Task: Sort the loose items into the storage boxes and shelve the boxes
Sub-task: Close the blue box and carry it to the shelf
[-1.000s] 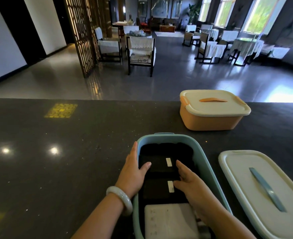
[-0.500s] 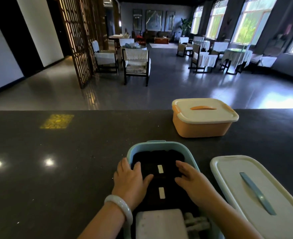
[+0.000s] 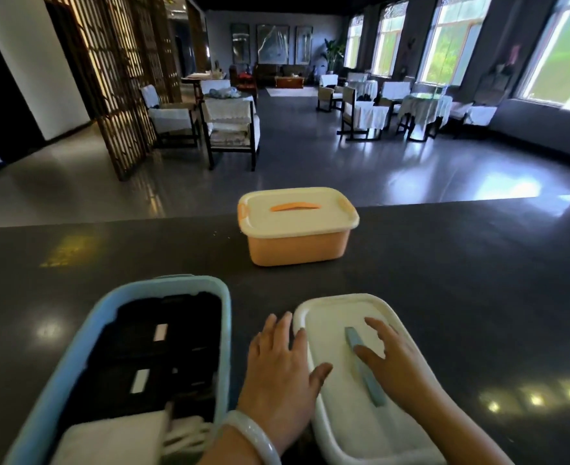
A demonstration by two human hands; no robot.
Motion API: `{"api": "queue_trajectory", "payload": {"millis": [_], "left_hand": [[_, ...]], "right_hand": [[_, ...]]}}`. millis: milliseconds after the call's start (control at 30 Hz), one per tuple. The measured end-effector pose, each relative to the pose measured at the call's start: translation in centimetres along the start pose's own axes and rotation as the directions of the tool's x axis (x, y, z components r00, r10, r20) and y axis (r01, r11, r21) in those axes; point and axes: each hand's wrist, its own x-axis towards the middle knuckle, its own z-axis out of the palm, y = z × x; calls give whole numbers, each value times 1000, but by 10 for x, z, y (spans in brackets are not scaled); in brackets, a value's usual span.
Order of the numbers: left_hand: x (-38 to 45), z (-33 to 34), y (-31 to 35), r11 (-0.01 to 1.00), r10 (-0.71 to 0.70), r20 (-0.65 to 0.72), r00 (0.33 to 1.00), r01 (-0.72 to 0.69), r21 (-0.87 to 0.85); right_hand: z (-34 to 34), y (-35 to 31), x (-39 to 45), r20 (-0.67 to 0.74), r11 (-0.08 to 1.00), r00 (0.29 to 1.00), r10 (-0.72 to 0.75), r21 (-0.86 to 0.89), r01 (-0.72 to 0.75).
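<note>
- Left hand (image 3: 282, 370): fingers spread, at white lid (image 3: 337, 397) edge, grasping nothing.
- Right hand (image 3: 397, 360): released, over blue handle (image 3: 364, 367).
- Advised: lift level, seat squarely on blue box (image 3: 225, 317).

A single wide-angle camera worn on the head looks forward and down across a dark desk (image 3: 109, 297), from the near side of it. Closest to the lens, at the bottom edge, are the left hand (image 3: 278, 374) and right hand (image 3: 394, 360), with an open blue box (image 3: 75, 347) at lower left and a white lid (image 3: 337, 391) beside it. An orange box (image 3: 297, 226) sits farther out, near the desk's far edge. Beyond, the view runs down a long room toward chairs (image 3: 233, 129) and bright windows (image 3: 444, 45) at right. Straight lines bend toward the frame's edges.
</note>
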Motion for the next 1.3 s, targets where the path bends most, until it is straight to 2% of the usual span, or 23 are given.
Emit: {"api": "queue_trajectory", "payload": {"millis": [67,200,300,400,633,733,800,867,1000,1133,1300], "left_hand": [[9,24,18,999,-38,62,997,37,5],[17,69,29,978,-206,145,968,206,17],[19,90,24,948,-315,138,939,318,-3],[19,104,21,934,-351,115,929,357,-31],[12,107,23,851,-410,75,909,410,-327],[7,100,39,813,-253,66,965,249,-526],[9,97,59,795,-172,41,984,163,-584],[15,92,65,793,-262,-31,965,197,-576],[25,80,34,868,-372,-127,919,297,-397],[21,81,-5,900,-383,-102,918,347,-264],[19,81,-35,859,-452,4,892,437,-266]], "right_hand": [[-9,34,9,26,998,999,23,-67,-21],[-15,91,19,69,986,994,81,-150,-69],[-11,120,27,29,971,998,50,-235,-42],[-5,141,35,14,956,997,79,-283,-72],[3,153,33,-19,996,999,39,-83,-41],[2,137,32,34,990,999,17,142,-22],[7,119,32,65,983,994,-93,165,82],[19,100,34,62,981,988,-144,137,135],[37,77,35,88,994,995,-40,106,30],[54,67,32,67,996,997,30,76,-35],[71,60,31,97,995,990,99,0,-99]]}}
